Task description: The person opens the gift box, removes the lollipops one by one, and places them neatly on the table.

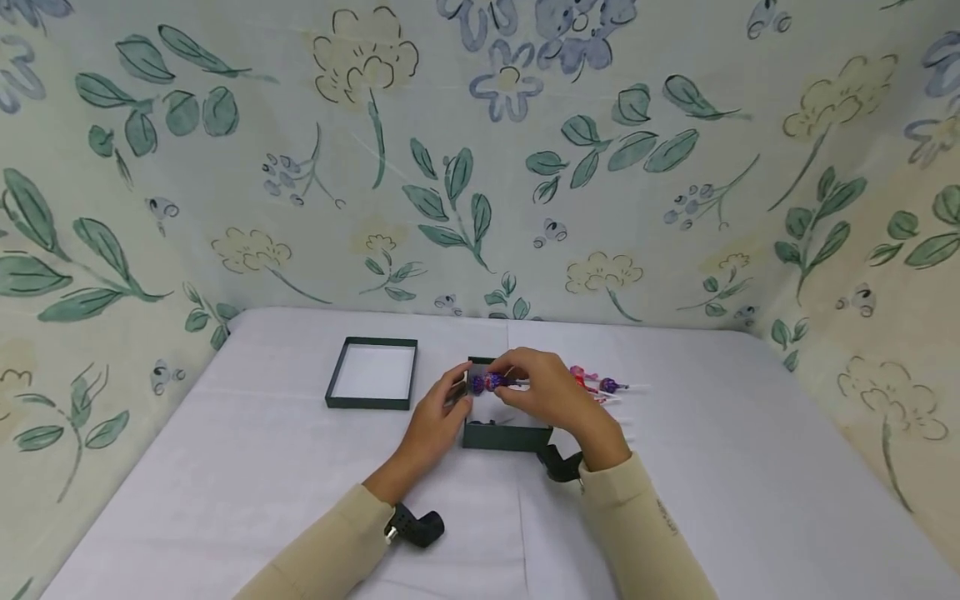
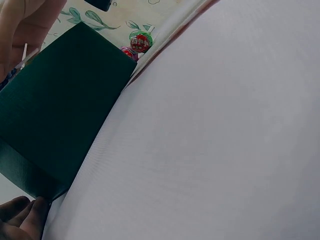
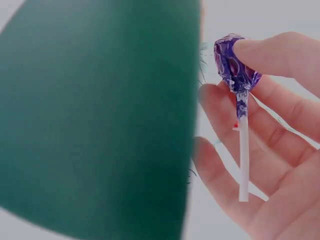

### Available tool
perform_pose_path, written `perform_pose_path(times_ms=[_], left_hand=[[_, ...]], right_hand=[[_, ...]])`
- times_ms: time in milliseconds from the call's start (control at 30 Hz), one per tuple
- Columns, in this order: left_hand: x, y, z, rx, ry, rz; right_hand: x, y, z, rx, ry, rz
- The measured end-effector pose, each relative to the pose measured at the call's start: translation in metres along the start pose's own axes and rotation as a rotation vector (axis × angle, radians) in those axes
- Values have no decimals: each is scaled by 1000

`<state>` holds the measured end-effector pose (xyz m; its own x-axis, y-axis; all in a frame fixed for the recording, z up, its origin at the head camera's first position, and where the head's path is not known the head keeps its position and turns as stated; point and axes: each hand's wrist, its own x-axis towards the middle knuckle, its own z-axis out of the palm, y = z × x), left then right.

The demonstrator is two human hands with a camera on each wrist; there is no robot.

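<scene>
In the head view my right hand [image 1: 547, 387] is over the dark green open box [image 1: 507, 437], pinching a purple-wrapped lollipop [image 3: 240, 67] by its head. The right wrist view shows the thumb on the wrapper and the white stick pointing down along the palm. Beside it in the head view, more purple wrapper [image 1: 477, 384] shows at the box's left end. My left hand [image 1: 433, 421] grips the box's left side, thumb near the front and fingers farther back. In the left wrist view its fingertips [image 2: 37, 212] are at the box's lower corner.
A shallow green-rimmed lid [image 1: 369, 403] with a white inside lies to the left of the box. Right of the box, several wrapped lollipops [image 1: 611, 385] lie on the white cloth [image 1: 262, 467]. A floral curtain [image 1: 450, 250] stands behind the table.
</scene>
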<state>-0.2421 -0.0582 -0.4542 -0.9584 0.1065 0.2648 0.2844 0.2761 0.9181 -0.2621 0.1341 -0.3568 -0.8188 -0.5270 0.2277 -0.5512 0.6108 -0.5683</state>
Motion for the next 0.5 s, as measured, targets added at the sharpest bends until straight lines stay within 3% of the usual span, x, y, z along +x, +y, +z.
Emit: perform_pose_path(times_ms=[500], left_hand=[[-2,-1,0,-10,6,5]], right_hand=[[-31,17,-50,20,127,101]])
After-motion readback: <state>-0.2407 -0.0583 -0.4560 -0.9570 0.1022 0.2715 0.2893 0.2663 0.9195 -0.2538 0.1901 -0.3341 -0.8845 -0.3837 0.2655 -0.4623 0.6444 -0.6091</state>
